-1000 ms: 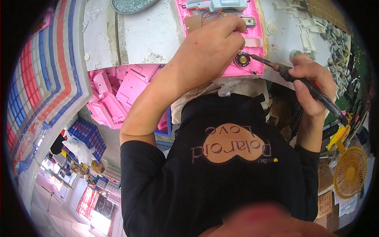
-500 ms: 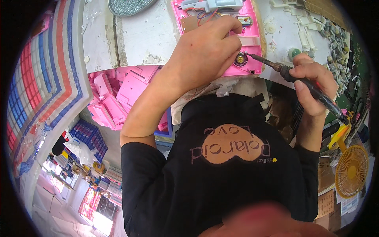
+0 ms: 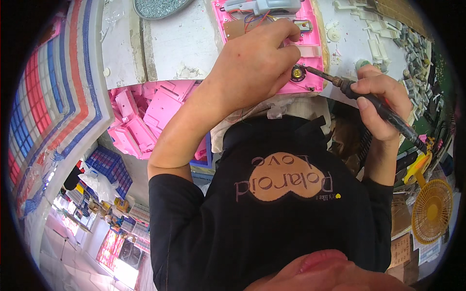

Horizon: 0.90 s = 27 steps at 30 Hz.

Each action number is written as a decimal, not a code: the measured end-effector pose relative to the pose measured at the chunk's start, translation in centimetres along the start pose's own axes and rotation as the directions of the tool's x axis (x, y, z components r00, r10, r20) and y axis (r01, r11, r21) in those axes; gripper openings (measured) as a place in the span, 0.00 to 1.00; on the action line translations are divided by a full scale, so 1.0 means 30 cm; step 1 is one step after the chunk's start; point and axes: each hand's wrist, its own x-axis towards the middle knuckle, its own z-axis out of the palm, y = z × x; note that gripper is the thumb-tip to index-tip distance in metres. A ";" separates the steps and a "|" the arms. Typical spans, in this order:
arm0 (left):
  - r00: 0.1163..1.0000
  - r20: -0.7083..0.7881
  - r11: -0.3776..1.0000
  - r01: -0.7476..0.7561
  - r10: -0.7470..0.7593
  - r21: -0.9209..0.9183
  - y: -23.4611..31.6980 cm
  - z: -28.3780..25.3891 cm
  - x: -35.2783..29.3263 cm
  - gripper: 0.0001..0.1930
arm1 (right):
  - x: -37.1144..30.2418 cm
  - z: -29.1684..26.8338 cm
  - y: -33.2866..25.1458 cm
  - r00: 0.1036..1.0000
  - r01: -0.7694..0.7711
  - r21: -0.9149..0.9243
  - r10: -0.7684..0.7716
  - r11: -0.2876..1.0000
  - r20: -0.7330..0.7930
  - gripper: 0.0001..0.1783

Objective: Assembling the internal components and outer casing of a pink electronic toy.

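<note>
My right hand (image 3: 388, 97) grips a soldering iron (image 3: 345, 86) by its black handle. The iron's tip points left and reaches the edge of a small round speaker (image 3: 297, 73) with a brass-coloured centre. That speaker sits at the near end of a pink plastic casing (image 3: 316, 35). Over the casing's left side lies my left hand (image 3: 257, 65), fingers bent and closed beside the speaker; whatever they pinch is hidden. Beyond it, red and blue wires (image 3: 251, 21) run between a brown board (image 3: 234, 29) and a grey plastic part (image 3: 276, 6).
Many small grey and white parts (image 3: 412, 58) lie heaped at the right. A dish of screws (image 3: 160, 7) stands at the back left. Pink casing pieces (image 3: 145, 119) fill a space below the table's edge. At the lower right is a yellow fan (image 3: 432, 210).
The casing and my left hand have shifted very slightly right. My right hand and the iron have moved a little left, with the tip still at the speaker's edge.
</note>
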 end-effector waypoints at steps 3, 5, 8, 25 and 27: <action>1.000 -0.008 1.000 -0.007 0.007 -0.002 -0.002 0.002 0.000 0.07 | 0.005 0.001 -0.002 1.000 -0.012 -0.005 0.012 1.000 0.010 0.10; 1.000 -0.008 1.000 -0.008 0.008 -0.006 -0.003 0.004 0.000 0.07 | 0.009 0.001 -0.004 1.000 -0.009 -0.008 0.009 1.000 0.016 0.10; 1.000 -0.009 1.000 -0.012 0.011 -0.023 -0.005 0.004 -0.001 0.07 | 0.017 0.004 -0.007 1.000 0.011 -0.019 -0.011 1.000 0.023 0.10; 1.000 0.015 0.999 -0.004 0.004 0.034 -0.005 0.007 -0.003 0.06 | -0.015 -0.040 -0.031 0.996 0.009 -0.036 -0.012 0.999 -0.085 0.14; 1.000 0.013 0.999 -0.010 0.009 0.032 0.008 -0.001 -0.003 0.07 | -0.032 -0.048 -0.032 0.990 0.008 -0.058 -0.016 0.998 -0.142 0.14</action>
